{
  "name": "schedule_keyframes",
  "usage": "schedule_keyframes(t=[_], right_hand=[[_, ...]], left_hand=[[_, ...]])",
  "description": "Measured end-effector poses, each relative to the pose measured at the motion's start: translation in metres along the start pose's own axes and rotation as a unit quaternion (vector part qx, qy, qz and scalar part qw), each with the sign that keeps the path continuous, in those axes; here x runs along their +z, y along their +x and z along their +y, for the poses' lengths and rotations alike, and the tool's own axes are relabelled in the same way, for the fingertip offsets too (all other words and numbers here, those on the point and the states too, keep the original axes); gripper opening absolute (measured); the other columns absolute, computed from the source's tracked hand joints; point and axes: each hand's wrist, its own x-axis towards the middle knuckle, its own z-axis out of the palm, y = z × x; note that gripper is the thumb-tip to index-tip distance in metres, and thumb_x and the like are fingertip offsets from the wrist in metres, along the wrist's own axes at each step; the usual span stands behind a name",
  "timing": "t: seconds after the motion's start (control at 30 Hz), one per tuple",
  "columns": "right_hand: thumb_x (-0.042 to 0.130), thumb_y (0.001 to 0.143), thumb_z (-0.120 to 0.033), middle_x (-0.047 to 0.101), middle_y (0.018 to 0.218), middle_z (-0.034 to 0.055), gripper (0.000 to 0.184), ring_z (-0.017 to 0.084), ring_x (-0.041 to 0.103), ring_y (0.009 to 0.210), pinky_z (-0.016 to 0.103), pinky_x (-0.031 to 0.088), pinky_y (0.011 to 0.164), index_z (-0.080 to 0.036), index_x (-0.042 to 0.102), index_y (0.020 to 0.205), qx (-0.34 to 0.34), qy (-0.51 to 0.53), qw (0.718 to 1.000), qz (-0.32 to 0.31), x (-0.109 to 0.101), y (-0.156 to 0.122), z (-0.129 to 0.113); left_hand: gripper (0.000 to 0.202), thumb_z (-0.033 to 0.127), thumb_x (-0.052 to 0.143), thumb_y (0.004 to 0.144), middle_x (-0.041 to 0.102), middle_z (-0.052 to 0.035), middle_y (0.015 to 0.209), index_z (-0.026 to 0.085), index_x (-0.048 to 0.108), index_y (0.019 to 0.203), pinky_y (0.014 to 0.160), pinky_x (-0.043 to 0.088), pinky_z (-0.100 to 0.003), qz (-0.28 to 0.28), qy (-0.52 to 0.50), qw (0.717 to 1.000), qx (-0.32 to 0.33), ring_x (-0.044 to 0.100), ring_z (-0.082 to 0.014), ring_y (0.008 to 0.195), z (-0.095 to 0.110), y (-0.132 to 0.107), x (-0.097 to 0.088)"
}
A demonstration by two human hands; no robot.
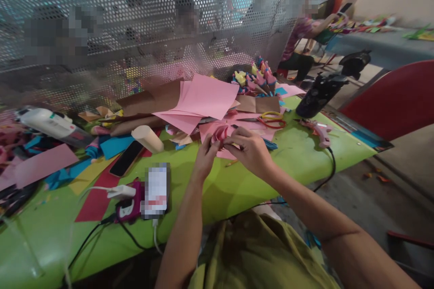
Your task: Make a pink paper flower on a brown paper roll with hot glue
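Observation:
Both my hands meet over a small curled pink paper piece (219,134) above the green table (294,153). My left hand (204,159) pinches its left side with closed fingers. My right hand (251,150) grips its right side, fingers curled round the paper. Loose pink paper sheets (206,97) lie just behind the hands. Scissors with red and yellow handles (271,119) rest to the right of those sheets.
A pink glue gun (318,131) with a black cord lies at the right. A phone (156,189), a dark phone (127,158), a cream roll (147,138) and coloured paper scraps lie left. A perforated metal screen (135,22) backs the table. A person (301,36) sits beyond.

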Motion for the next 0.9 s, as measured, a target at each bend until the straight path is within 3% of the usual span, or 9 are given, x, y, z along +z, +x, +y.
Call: schedule_keyframes(t=[0.17, 0.47, 0.7, 0.9], right_hand=[[0.067, 0.089, -0.011, 0.069, 0.084, 0.0031, 0.017, 0.016, 0.065, 0.074, 0.025, 0.05, 0.069, -0.024, 0.078, 0.086, -0.009, -0.02, 1.0, -0.004, -0.003, 0.001, 0.0], [0.066, 0.089, -0.014, 0.074, 0.085, 0.0023, 0.014, 0.016, 0.067, 0.075, 0.025, 0.049, 0.069, -0.024, 0.076, 0.087, 0.013, -0.065, 0.998, -0.02, 0.002, -0.004, -0.001], [0.063, 0.092, -0.015, 0.074, 0.085, 0.0034, 0.017, 0.017, 0.068, 0.075, 0.026, 0.049, 0.069, -0.025, 0.076, 0.09, 0.009, -0.071, 0.997, -0.018, 0.005, -0.008, -0.001], [0.061, 0.092, -0.013, 0.077, 0.091, 0.004, 0.02, 0.018, 0.071, 0.081, 0.027, 0.053, 0.074, -0.025, 0.076, 0.092, 0.006, -0.054, 0.998, -0.013, 0.006, -0.011, 0.0]], left_hand=[[0.027, 0.047, 0.067, 0.082, 0.059, 0.001, 0.071, 0.021, 0.061, 0.085, 0.07, 0.046, -0.029, -0.006, 0.013, 1.0, -0.003, 0.055, -0.0148, 0.068, -0.001, 0.0, 0.0], [0.03, 0.049, 0.069, 0.079, 0.047, 0.004, 0.071, 0.024, 0.054, 0.086, 0.068, 0.044, -0.027, -0.019, -0.007, 0.999, 0.027, 0.047, -0.0139, 0.07, 0.007, -0.002, 0.004], [0.035, 0.051, 0.069, 0.077, 0.043, 0.0052, 0.067, 0.023, 0.048, 0.08, 0.058, 0.035, -0.026, -0.03, -0.022, 0.999, 0.015, 0.037, -0.011, 0.06, 0.005, -0.002, 0.003], [0.026, 0.045, 0.063, 0.077, 0.042, 0.0066, 0.062, 0.023, 0.051, 0.085, 0.054, 0.031, -0.027, -0.022, -0.041, 0.999, 0.002, 0.034, -0.01, 0.054, -0.001, 0.001, 0.002]])
